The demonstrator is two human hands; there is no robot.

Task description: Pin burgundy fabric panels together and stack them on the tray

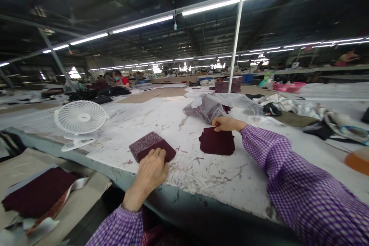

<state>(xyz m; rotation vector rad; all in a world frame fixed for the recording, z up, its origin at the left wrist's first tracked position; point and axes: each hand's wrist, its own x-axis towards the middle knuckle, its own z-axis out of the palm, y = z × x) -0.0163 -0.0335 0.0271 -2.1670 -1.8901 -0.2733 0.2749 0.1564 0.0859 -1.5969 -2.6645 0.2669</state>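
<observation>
"What's that left hand (152,167) doing, from where you stand?"

"Its fingers are bent down onto a maroon panel (170,153), which lies over part of a speckled panel (147,140). Whether it grips the cloth or only presses on it, I can't tell."

"And the right hand (216,123)?"

"Thumb and finger are pinched on the far edge of the maroon pieces (217,142) over there. Those lie flat on the counter (184,177), apart from the speckled panel, and their edges don't line up, so there looks to be more than one layer."

"Just behind them, is that a bag?"

"Yes, a clear plastic bag (201,107), crumpled, with some dark maroon cloth (226,108) showing at it. A white fan (80,117) stands off to the left, near the counter's edge."

"I see a pink basin (289,86) further back on the right, too."

"And down at the lower left, more maroon fabric (42,191) lies on a brown sheet (86,184), below the counter top. Both the worker's sleeves (302,178) are purple and white check."
</observation>
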